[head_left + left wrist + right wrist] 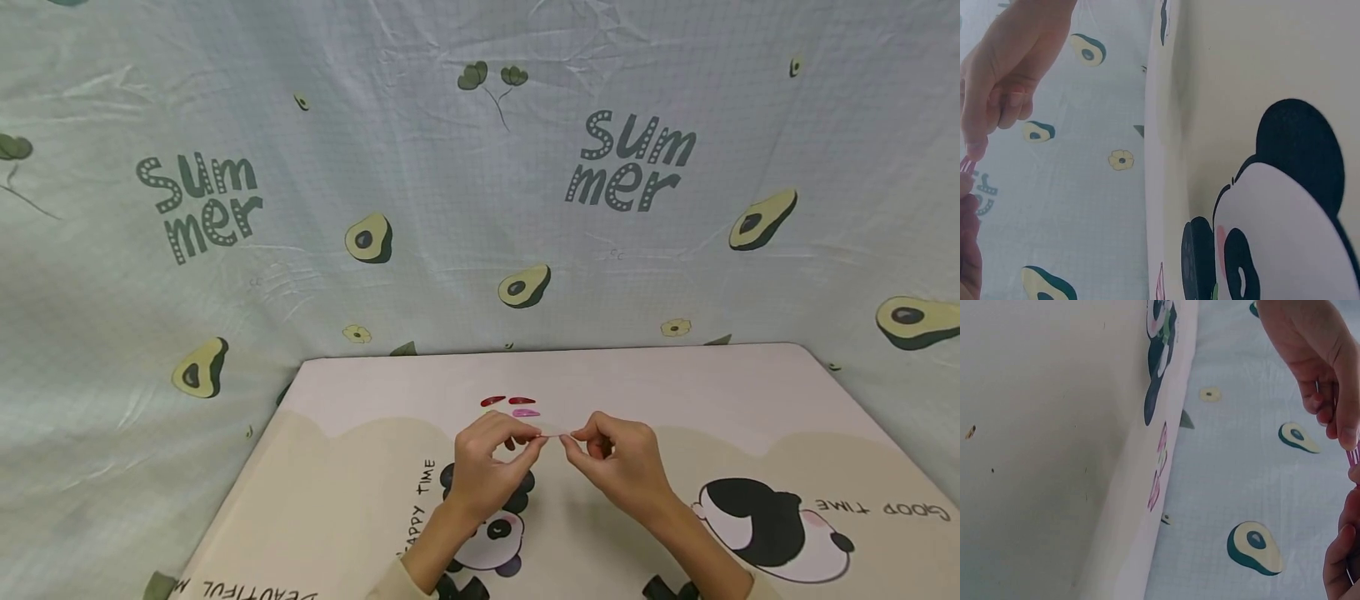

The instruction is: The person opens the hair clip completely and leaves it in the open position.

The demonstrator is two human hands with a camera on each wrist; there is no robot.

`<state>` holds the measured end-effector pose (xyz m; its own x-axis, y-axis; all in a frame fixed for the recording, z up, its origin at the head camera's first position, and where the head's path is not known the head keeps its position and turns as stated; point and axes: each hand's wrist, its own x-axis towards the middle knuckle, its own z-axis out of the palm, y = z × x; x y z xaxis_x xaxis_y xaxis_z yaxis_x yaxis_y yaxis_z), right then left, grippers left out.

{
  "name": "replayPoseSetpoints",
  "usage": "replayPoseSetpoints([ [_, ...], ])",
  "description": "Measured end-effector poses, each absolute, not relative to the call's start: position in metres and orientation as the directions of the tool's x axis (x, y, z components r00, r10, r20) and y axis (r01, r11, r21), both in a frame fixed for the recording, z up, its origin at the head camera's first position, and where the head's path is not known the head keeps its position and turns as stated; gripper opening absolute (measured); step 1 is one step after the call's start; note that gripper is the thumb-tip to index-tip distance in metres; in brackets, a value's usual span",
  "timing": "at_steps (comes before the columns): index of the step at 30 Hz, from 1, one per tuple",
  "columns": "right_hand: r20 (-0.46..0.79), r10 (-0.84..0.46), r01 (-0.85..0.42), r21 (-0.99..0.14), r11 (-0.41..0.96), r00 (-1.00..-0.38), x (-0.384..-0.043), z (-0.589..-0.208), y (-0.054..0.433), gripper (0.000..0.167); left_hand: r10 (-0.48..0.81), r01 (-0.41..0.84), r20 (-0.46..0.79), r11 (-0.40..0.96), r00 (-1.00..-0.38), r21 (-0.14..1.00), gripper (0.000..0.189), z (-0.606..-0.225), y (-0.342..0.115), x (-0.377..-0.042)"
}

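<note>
Between my two hands, above the table, is a slim pink snap hair clip (552, 436). My left hand (489, 467) pinches one end of it between thumb and index finger. The other end is pinched by the thumb and index finger of my right hand (624, 465). At the edges of both wrist views the clip (1353, 456) shows narrow prongs, partly covered by fingertips. Just beyond the hands lie two dark red hair clips (492, 401) and a pink hair clip (526, 412), flat on the table.
The table (337, 492) has a pale pink and beige cover printed with a panda, a dog and lettering. A light curtain (450, 167) with avocado and "summer" prints hangs behind and beside it.
</note>
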<state>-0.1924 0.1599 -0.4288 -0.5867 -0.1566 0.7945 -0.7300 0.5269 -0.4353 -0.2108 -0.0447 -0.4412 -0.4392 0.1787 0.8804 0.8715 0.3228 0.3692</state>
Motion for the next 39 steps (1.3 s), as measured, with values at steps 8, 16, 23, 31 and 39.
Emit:
replayPoseSetpoints([
  [8, 0.805, -0.178, -0.755, -0.42, 0.504, -0.566, -0.1936, -0.429, 0.1614, 0.032, 0.184, 0.876, 0.88, 0.311, -0.437, 0.37, 0.007, -0.4401, -0.0452, -0.2109],
  [16, 0.802, -0.183, -0.76, -0.428, 0.489, -0.569, -0.1932, -0.4293, 0.1625, 0.035, 0.196, 0.877, 0.877, 0.308, -0.439, 0.37, 0.006, -0.4387, -0.045, -0.2107],
  [23, 0.821, -0.201, -0.782, -0.391, 0.485, -0.535, -0.193, -0.4299, 0.1615, 0.036, 0.196, 0.875, 0.878, 0.318, -0.437, 0.365, 0.01, -0.4394, -0.0457, -0.2086],
  [31, 0.817, -0.214, -0.786, -0.389, 0.48, -0.535, -0.1921, -0.4319, 0.1607, 0.037, 0.194, 0.871, 0.873, 0.317, -0.447, 0.375, 0.013, -0.4418, -0.0466, -0.206],
  [39, 0.819, -0.221, -0.789, -0.38, 0.484, -0.53, -0.1917, -0.4328, 0.1604, 0.037, 0.194, 0.874, 0.878, 0.322, -0.437, 0.364, 0.01, -0.443, -0.0467, -0.206],
])
